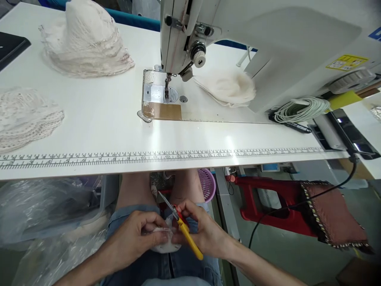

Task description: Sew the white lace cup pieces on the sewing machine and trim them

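Note:
Over my lap, below the table's front edge, both hands meet on a small white lace piece (167,243). My left hand (135,234) pinches the piece from the left. My right hand (205,232) holds yellow-handled thread snips (183,228), blades pointing up and left above the piece, and its fingers also touch the fabric. The white sewing machine (238,43) stands on the table ahead, its needle and presser foot (167,89) over the metal plate.
Stacks of white lace cups lie at the table's far left (86,39) and left edge (24,117); another piece (229,88) sits under the machine arm. A ruler (149,157) runs along the table front. Plastic bags (44,214) left, red stool (274,202), cushion (333,216) right.

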`<state>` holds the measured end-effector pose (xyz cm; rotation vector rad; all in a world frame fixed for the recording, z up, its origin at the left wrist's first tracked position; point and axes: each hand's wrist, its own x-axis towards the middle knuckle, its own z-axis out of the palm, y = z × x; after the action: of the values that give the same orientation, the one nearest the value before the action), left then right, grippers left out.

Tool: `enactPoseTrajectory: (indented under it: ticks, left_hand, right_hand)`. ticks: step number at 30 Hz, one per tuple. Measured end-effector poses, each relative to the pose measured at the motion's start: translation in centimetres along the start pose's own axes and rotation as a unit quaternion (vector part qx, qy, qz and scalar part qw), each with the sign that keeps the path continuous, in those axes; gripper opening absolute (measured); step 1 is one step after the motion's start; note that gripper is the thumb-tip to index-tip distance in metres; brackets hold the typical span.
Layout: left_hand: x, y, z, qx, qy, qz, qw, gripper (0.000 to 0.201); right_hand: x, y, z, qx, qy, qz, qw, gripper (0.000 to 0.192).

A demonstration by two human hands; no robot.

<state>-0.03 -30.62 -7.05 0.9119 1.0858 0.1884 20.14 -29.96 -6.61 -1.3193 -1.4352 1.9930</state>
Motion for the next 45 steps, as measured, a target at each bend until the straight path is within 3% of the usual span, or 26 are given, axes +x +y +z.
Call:
enactPoseTrajectory:
  ticks: [5,13,25,32,45]
  left_hand:
    - [0.02,-0.23,-0.29,-0.045,-0.022,0.005,0.999,0.028]
    - [0.03,-0.23,-0.40,-0.033,-0.017,-0.002,0.999,0.028]
    - [0.00,-0.38,-0.31,-0.043,-0.016,-0.001,0.999,0.031]
    - [-0.11,-0.47,-0.48,-0.058,-0.017,-0.006,0.998,0.030]
    - [-0.38,-0.41,-0.74,-0.047,-0.012,-0.003,0.999,0.032]
  right_hand:
    - [0.37,0.29,0.26,0.113,-0.010,0.022,0.993,0.048]
    - [0.52,0.75,0.37,0.160,-0.018,0.014,0.987,0.049]
    - [0.97,1.02,0.42,0.167,-0.001,0.007,0.986,0.048]
    - [0.81,0.74,0.24,0.187,-0.018,0.036,0.982,0.052]
    - [0.77,0.73,0.50,0.166,-0.032,0.024,0.985,0.054]
